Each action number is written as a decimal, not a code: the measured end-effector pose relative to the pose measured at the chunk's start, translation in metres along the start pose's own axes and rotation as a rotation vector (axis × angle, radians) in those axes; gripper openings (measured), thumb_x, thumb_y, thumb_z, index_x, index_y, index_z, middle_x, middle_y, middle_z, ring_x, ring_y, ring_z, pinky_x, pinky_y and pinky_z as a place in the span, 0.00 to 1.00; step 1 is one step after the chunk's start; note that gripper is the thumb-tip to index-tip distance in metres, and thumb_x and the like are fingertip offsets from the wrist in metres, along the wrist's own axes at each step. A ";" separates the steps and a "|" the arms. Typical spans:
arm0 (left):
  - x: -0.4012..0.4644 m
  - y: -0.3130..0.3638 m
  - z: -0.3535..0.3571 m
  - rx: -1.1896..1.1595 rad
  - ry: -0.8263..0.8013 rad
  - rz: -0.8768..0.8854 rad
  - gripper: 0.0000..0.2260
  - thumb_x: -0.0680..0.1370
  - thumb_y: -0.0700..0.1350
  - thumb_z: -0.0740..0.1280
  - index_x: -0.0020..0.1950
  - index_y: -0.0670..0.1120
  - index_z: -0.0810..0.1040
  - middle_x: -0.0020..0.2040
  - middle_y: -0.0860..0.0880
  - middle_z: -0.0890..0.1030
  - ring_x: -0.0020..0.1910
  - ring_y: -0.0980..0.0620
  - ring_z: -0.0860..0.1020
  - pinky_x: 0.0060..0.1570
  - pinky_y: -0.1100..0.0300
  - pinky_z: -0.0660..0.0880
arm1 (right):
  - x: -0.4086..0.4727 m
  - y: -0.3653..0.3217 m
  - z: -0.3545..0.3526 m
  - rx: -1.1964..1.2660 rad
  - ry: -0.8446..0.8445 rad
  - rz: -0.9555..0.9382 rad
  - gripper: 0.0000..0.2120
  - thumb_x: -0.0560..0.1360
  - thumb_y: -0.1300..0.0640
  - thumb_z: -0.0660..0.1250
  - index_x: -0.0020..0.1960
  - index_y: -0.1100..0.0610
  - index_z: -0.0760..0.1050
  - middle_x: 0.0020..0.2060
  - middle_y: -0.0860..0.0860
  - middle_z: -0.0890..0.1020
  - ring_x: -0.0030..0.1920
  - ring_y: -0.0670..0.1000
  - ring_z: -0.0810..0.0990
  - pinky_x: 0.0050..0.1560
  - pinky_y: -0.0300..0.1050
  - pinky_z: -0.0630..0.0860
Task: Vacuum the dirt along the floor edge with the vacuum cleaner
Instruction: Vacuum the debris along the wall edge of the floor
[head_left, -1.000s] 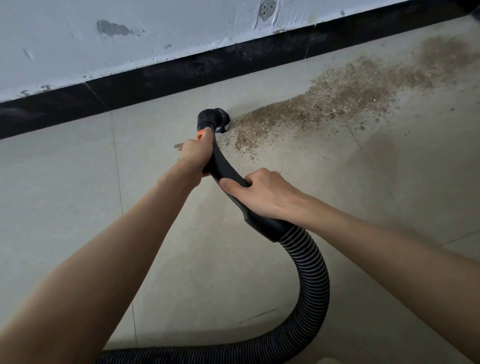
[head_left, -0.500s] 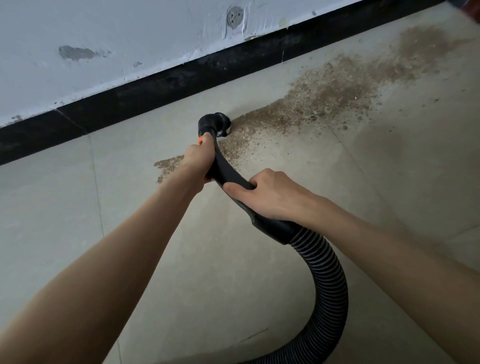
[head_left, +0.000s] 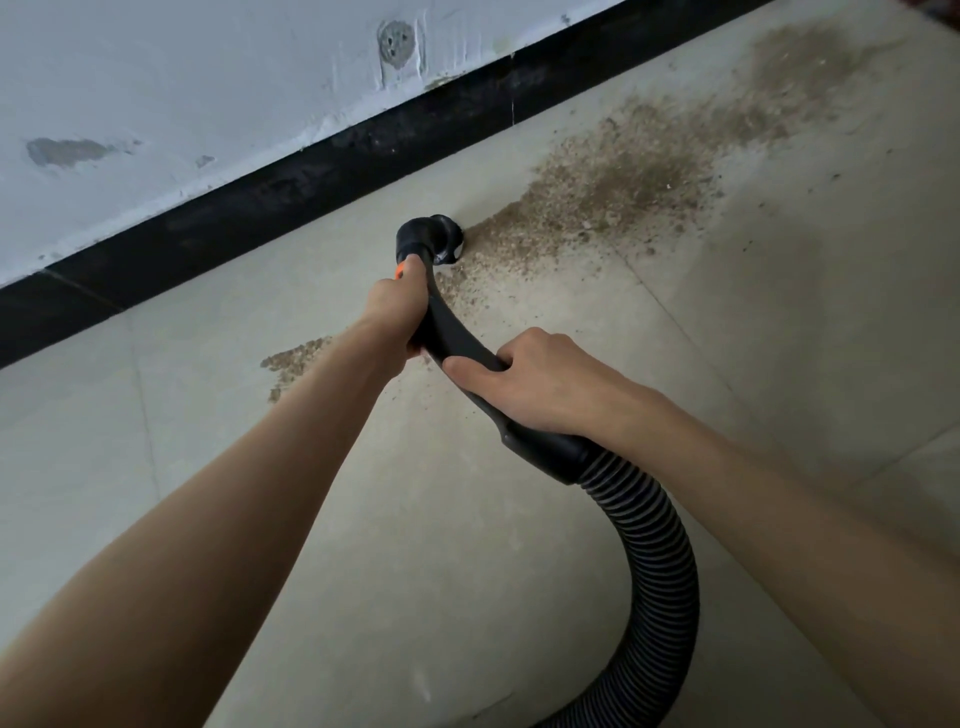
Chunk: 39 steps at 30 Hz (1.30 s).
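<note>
The black vacuum handle (head_left: 457, 343) curves down to a nozzle (head_left: 434, 236) that sits on the pale tiled floor at the left tip of a brown dirt patch (head_left: 618, 182). My left hand (head_left: 392, 312) grips the handle just behind the nozzle, beside an orange button. My right hand (head_left: 535, 382) grips the handle lower down, where it joins the ribbed black hose (head_left: 660, 561). A smaller dirt smear (head_left: 293, 361) lies left of my left forearm.
A black skirting strip (head_left: 322, 171) runs diagonally along the foot of a white wall (head_left: 208, 88) with chipped spots. The hose loops down to the bottom edge of the view. Tile joints cross the floor (head_left: 441, 571).
The view has shifted left along the wall, and the small dirt smear left of my forearm has come more into sight. Both hands keep their grip; the nozzle stays at the dirt patch's left tip.
</note>
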<state>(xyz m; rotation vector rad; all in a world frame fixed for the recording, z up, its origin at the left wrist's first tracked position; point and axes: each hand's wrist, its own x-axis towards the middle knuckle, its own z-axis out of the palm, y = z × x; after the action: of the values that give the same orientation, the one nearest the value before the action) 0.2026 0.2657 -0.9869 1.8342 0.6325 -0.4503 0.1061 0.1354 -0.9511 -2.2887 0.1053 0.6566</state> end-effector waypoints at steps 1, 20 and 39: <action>0.001 0.002 0.003 -0.001 -0.003 0.000 0.16 0.81 0.53 0.54 0.57 0.41 0.69 0.47 0.44 0.75 0.48 0.46 0.77 0.42 0.55 0.76 | 0.001 0.002 -0.002 -0.001 0.000 0.004 0.27 0.75 0.32 0.60 0.35 0.55 0.70 0.31 0.50 0.78 0.32 0.50 0.78 0.32 0.43 0.71; 0.027 0.046 0.064 0.010 -0.138 0.069 0.16 0.81 0.54 0.55 0.57 0.41 0.68 0.46 0.46 0.75 0.45 0.48 0.76 0.43 0.55 0.76 | 0.023 0.027 -0.046 0.033 0.107 0.097 0.25 0.76 0.33 0.59 0.36 0.54 0.66 0.33 0.50 0.76 0.32 0.50 0.75 0.31 0.44 0.66; 0.050 0.060 0.065 0.048 -0.185 0.085 0.19 0.82 0.55 0.53 0.58 0.39 0.68 0.47 0.45 0.74 0.44 0.47 0.76 0.44 0.55 0.76 | 0.050 0.026 -0.045 0.019 0.135 0.066 0.24 0.76 0.35 0.59 0.35 0.54 0.63 0.31 0.50 0.72 0.30 0.50 0.72 0.31 0.44 0.65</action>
<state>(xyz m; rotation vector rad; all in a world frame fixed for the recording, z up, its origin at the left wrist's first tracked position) 0.2789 0.1993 -0.9939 1.8314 0.4195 -0.5752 0.1617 0.0921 -0.9654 -2.3186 0.2516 0.5317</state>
